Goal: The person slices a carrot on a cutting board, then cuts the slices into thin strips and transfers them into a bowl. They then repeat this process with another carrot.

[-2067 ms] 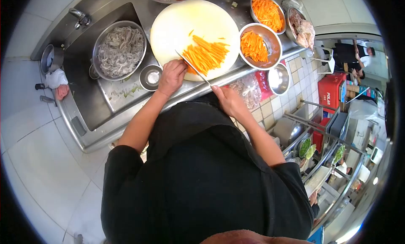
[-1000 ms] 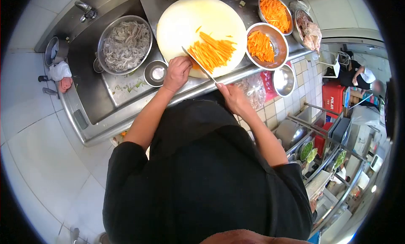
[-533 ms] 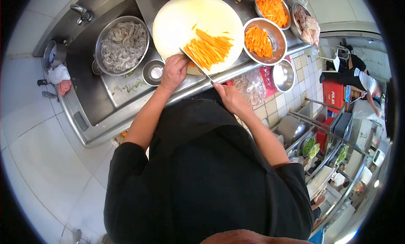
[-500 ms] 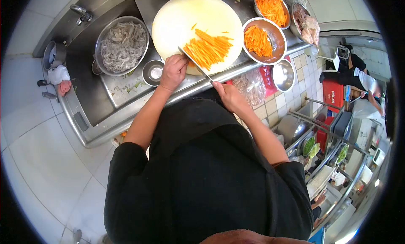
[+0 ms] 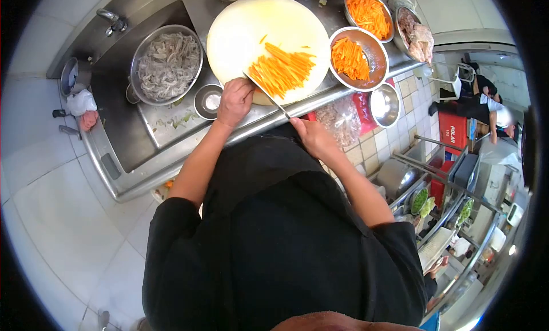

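My right hand (image 5: 313, 138) grips the handle of a kitchen knife (image 5: 270, 98), its blade slanting up and left over the near edge of a round, pale cutting board (image 5: 231, 31). My left hand (image 5: 235, 101) is at the board's near left edge, fingers curled down against the side of the blade; what they hold, if anything, is hidden. Beyond the blade, carrot strips (image 5: 283, 68) lie fanned in a pile on the board. To the right of the board stands a perforated metal bowl (image 5: 377, 62) with more carrot strips inside.
Left of the board, a large bowl of greyish strips (image 5: 167, 67) stands in the sink (image 5: 117, 116), near a small metal bowl (image 5: 207, 101). Another carrot bowl (image 5: 367, 14) and a bowl with raw meat (image 5: 420, 40) are at the back right. A co-worker (image 5: 486, 105) is far right.
Both hands and the knife have barely shifted. A bit of orange beside my left fingertips no longer shows. In the background, the co-worker's arm and upper body have moved.
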A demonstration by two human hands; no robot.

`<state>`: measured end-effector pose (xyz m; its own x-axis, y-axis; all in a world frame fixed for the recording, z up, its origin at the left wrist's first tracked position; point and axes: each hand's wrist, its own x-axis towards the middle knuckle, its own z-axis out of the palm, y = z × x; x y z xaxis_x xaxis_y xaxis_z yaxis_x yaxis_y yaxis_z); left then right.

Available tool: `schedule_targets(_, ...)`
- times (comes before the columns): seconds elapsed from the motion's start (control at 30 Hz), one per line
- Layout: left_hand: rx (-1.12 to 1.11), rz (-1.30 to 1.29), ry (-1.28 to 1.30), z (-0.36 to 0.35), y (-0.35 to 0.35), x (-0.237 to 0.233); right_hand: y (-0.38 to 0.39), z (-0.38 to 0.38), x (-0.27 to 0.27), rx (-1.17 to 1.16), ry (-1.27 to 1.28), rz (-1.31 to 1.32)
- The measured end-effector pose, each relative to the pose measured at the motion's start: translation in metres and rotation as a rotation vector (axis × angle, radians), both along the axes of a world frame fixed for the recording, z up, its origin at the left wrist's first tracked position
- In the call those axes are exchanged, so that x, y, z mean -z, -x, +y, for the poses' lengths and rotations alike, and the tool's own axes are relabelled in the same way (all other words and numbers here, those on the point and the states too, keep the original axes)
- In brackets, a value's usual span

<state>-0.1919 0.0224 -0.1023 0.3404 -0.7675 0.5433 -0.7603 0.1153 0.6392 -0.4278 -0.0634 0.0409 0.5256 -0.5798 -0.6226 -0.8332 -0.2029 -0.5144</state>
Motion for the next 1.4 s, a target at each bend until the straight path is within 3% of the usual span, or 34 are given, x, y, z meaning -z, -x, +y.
schedule_targets(0.1,-0.003,-0.014,-0.001,-0.002,0.001,0.0,0.01,-0.005,0.045,-0.001,0.116,-0.212)
schedule_targets(0.2,-0.004,-0.045,-0.043,-0.005,0.002,-0.006,-0.003,-0.032,-0.001,0.15,-0.329,0.105)
schedule_targets(0.3,-0.007,0.013,-0.075,-0.01,0.001,-0.011,0.01,-0.042,-0.012,0.073,-0.234,0.046)
schedule_targets(0.37,-0.057,0.139,-0.063,-0.01,0.002,-0.018,0.028,-0.044,-0.005,0.088,-0.015,-0.084)
schedule_targets(0.5,-0.233,0.194,0.065,-0.009,-0.005,-0.084,0.049,-0.045,-0.017,0.014,0.469,-0.166)
schedule_targets(0.6,0.004,0.12,0.049,-0.035,0.012,-0.137,0.061,-0.056,-0.032,0.064,0.498,-0.034)
schedule_targets(0.67,0.307,-0.159,-0.093,-0.067,0.027,-0.137,0.074,-0.062,-0.031,0.079,0.557,-0.001)
schedule_targets(0.77,0.559,-0.461,-0.331,-0.113,0.068,-0.122,0.099,-0.07,-0.02,0.111,0.656,-0.009)
schedule_targets(0.87,0.698,-0.557,-0.493,-0.161,0.096,-0.105,0.126,-0.084,-0.016,0.148,0.71,0.038)
schedule_targets(1.0,0.813,-0.465,-0.593,-0.252,0.124,-0.065,0.16,-0.1,-0.016,0.194,0.739,0.125)
schedule_targets(1.1,0.84,-0.458,-0.92,-0.307,0.129,-0.072,0.18,-0.108,-0.029,0.215,0.657,0.099)
schedule_targets(1.17,0.724,-0.154,-0.726,-0.312,0.114,-0.073,0.196,-0.113,-0.03,0.197,0.601,0.043)
schedule_targets(1.27,0.47,0.303,-0.374,-0.272,0.063,-0.081,0.202,-0.124,-0.021,0.481,0.002,-0.151)
schedule_targets(1.33,0.16,0.435,-0.36,-0.212,0.029,-0.109,0.188,-0.129,-0.015,0.433,-0.133,-0.257)
schedule_targets(1.4,-0.105,0.627,-0.403,-0.149,-0.001,-0.096,0.169,-0.144,-0.008,0.393,-0.232,-0.261)
